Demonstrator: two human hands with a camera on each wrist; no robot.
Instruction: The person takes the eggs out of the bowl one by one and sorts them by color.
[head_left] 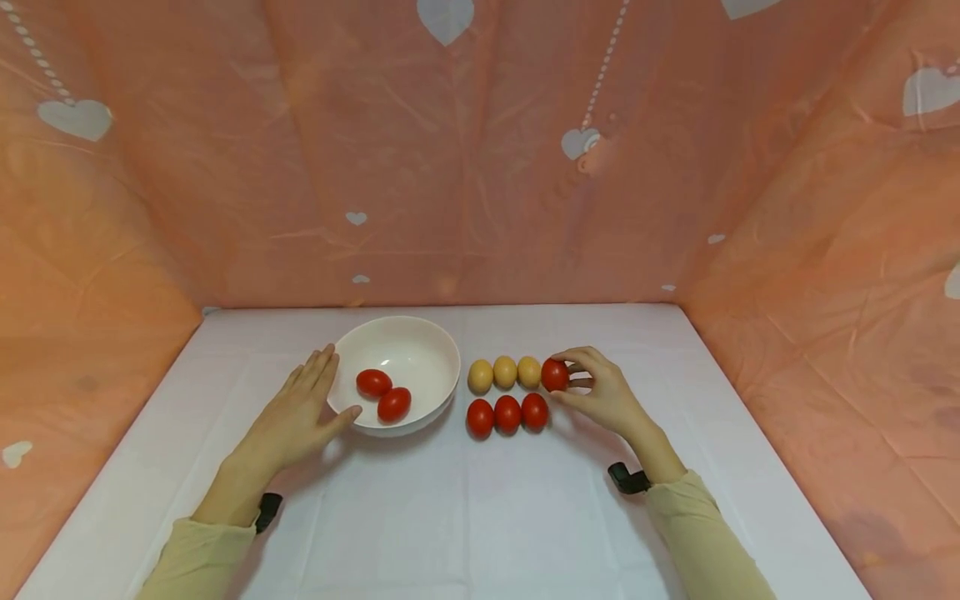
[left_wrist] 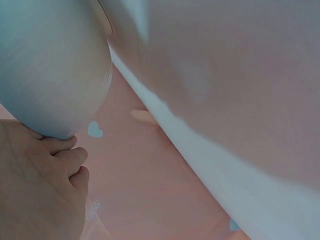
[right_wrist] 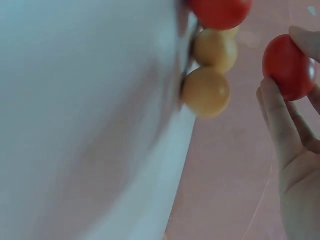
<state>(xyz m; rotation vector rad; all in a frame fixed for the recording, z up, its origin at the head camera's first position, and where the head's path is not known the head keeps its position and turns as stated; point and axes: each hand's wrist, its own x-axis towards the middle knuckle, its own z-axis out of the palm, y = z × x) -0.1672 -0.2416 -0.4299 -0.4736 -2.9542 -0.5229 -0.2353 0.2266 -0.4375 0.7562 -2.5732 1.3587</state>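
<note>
My left hand (head_left: 296, 417) lies against the left side of a white bowl (head_left: 431, 392), fingers straight along its outer wall and thumb by the front rim. The left wrist view shows the fingertips touching the bowl (left_wrist: 55, 65). Two red eggs (head_left: 393, 405) lie inside the bowl. To its right, my right hand (head_left: 603, 396) pinches a red egg (head_left: 555, 375) between thumb and fingertips, at the right end of a row of three yellow eggs (head_left: 505, 372). In the right wrist view this red egg (right_wrist: 289, 67) appears apart from the yellow eggs (right_wrist: 206, 92).
In front of the yellow row stands a row of three red eggs (head_left: 507, 414). A white cloth (head_left: 465, 517) covers the table. Orange sheeting with pale hearts (head_left: 480, 183) hangs behind and along both sides. Each wrist wears a black strap piece (head_left: 628, 479).
</note>
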